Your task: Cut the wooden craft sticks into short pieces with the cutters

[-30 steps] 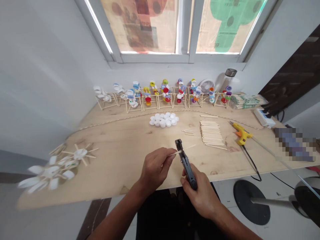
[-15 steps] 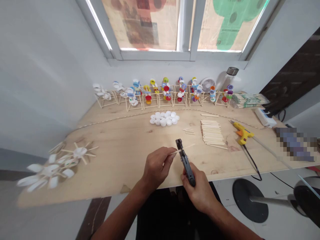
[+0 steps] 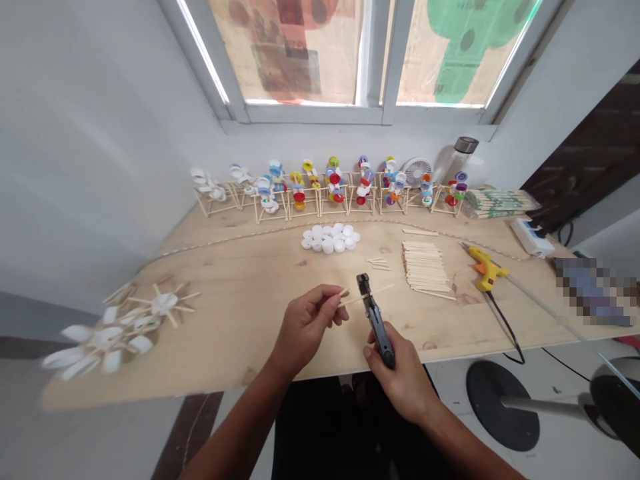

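Note:
My left hand [image 3: 311, 327] is closed, with a thin wooden stick [image 3: 354, 300] pinched at the fingertips. A short light end also sticks up by the thumb; whether it is a separate piece I cannot tell. My right hand [image 3: 403, 373] is wrapped round a dark grey plier-like cutter [image 3: 376, 320], its head pointing away from me. The stick reaches the cutter's jaws, and a blurred length shows on their far side. Ahead lie a few short cut sticks [image 3: 379, 263], a group of white bottle caps [image 3: 330, 240] and a pile of wooden sticks [image 3: 425, 265].
Several stick frames with coloured cap wheels [image 3: 334, 190] line the back wall. Cap-and-stick wheels [image 3: 107, 339] lie at the left. A yellow glue gun [image 3: 485, 267], power strip [image 3: 532, 238], bagged sticks [image 3: 500, 203], small fan [image 3: 417, 172] and bottle [image 3: 459, 157] are at the right.
My left hand has shifted slightly left and up, its fingers loosening and rearranging around the stick. The cutter has moved slightly right with my right hand, which keeps its grip.

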{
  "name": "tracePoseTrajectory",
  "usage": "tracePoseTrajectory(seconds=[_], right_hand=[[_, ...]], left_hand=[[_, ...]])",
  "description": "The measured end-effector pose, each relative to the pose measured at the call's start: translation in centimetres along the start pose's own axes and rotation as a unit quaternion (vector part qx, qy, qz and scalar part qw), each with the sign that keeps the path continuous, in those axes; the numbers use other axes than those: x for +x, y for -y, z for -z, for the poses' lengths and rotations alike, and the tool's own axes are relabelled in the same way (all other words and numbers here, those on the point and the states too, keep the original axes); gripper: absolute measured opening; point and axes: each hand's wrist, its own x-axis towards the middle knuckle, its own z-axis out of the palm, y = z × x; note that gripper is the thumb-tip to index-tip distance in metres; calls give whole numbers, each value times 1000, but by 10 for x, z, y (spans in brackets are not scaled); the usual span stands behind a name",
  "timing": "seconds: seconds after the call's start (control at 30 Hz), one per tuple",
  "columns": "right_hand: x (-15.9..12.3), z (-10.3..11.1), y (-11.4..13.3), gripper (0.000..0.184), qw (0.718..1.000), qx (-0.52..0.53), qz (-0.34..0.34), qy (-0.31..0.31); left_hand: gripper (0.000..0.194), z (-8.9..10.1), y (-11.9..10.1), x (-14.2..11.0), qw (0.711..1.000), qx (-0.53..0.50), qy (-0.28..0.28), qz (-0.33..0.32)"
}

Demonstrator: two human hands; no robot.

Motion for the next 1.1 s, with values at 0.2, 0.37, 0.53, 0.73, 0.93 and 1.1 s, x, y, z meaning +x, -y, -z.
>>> tracePoseTrajectory(seconds=[0.2, 0.37, 0.53, 0.73, 0.93, 1.1], right_hand=[[-3, -1, -1, 4, 1000, -8, -5, 3], [-4, 0, 2, 3, 1000, 16, -4, 9], [-6, 0, 3, 3, 999, 40, -8, 17], [-8, 0, 5, 7, 999, 37, -16, 36], [-10, 1, 8, 7, 999, 8, -10, 34], [-12, 2, 8, 9, 1000, -9, -10, 26]], left_hand=[[16, -2, -10, 1, 993, 101, 63, -24], [18, -12, 0, -2, 924, 322, -1, -205], [16, -14, 13, -1, 823, 452, -58, -339], [13, -10, 16, 1, 782, 472, -66, -401], [13, -10, 16, -1, 783, 468, -74, -403], [11, -10, 16, -1, 790, 450, -82, -410]])
